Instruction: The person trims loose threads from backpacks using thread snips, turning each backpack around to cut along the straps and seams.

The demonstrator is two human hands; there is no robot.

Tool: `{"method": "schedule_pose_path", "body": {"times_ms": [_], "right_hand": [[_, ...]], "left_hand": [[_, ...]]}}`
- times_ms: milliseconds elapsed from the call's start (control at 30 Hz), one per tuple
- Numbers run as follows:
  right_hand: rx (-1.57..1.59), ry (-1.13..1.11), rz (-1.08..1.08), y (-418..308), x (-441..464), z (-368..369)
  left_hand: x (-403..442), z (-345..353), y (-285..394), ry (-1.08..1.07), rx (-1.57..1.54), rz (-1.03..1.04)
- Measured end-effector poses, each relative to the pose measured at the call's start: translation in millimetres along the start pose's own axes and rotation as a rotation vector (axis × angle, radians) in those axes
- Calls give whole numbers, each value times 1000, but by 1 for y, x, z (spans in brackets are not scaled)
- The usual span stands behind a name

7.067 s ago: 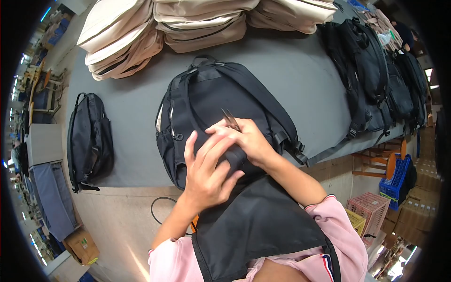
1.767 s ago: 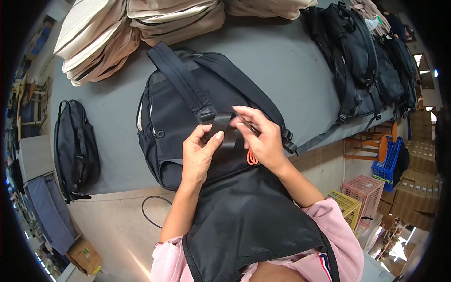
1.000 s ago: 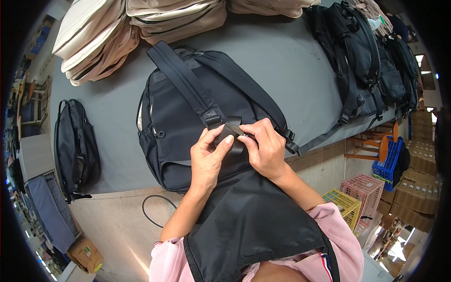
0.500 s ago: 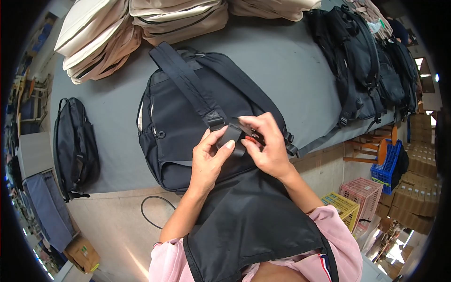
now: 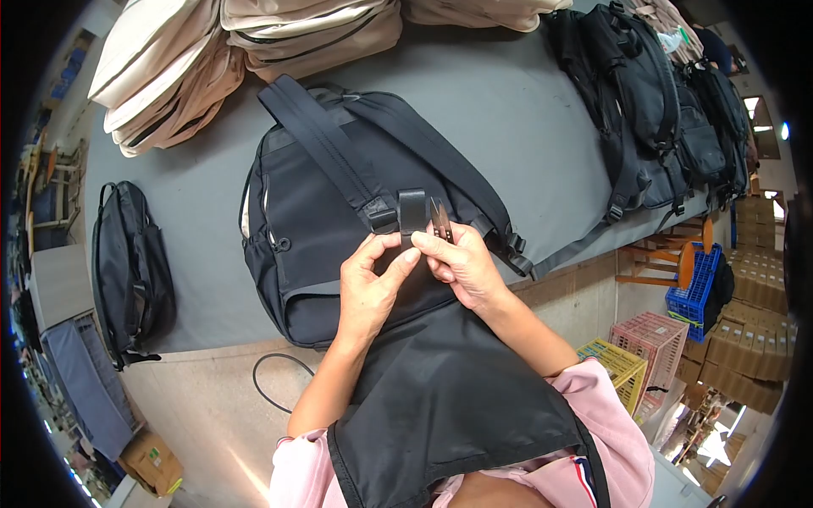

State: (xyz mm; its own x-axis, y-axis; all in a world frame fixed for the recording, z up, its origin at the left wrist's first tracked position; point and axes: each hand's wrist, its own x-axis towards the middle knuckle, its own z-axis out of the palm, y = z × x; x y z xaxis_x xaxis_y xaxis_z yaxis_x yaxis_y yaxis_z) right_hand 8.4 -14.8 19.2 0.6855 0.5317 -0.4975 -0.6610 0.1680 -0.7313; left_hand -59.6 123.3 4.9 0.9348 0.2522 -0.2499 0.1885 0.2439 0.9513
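Observation:
A dark navy backpack lies on the table with its shoulder straps facing up. My left hand is closed at the lower part of a black webbing strap, thumb and finger pinching it beside the strap's buckle. The webbing stands up in a folded loop between my hands. My right hand is closed around a pair of thread snips, blades pointing up and away from me. Its thumb also meets the webbing's base. The snips' handle is hidden in the palm.
Stacked beige bags line the far edge of the grey table. Several black backpacks lie at the right, and one dark bag at the left. Beyond the near edge stand a yellow crate, a pink crate and a blue crate.
The right hand has turned, so the snips' blades now point upward beside the webbing. The webbing has straightened into an upright loop between both hands.

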Motion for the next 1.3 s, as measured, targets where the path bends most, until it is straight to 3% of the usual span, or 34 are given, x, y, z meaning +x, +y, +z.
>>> {"method": "schedule_pose_path", "body": {"times_ms": [133, 267, 500, 667, 900, 1000, 1300], "right_hand": [[-142, 121, -270, 4, -7, 5], [-786, 254, -883, 3, -16, -1], [-1134, 255, -783, -10, -2, -2], [-1021, 205, -731, -16, -9, 3], [-1274, 167, -802, -17, -9, -1], [-857, 236, -747, -6, -6, -7], [-1160, 226, -826, -10, -3, -2]], "left_hand": [[1, 2, 17, 72, -228, -106], [1, 2, 24, 91, -204, -198], [-1, 2, 21, 67, -152, -153], [-1, 0, 19, 68, -67, -148], [-1, -1, 15, 60, -75, -141], [1, -2, 15, 72, -155, -164], [2, -2, 15, 41, -163, -233]]}}
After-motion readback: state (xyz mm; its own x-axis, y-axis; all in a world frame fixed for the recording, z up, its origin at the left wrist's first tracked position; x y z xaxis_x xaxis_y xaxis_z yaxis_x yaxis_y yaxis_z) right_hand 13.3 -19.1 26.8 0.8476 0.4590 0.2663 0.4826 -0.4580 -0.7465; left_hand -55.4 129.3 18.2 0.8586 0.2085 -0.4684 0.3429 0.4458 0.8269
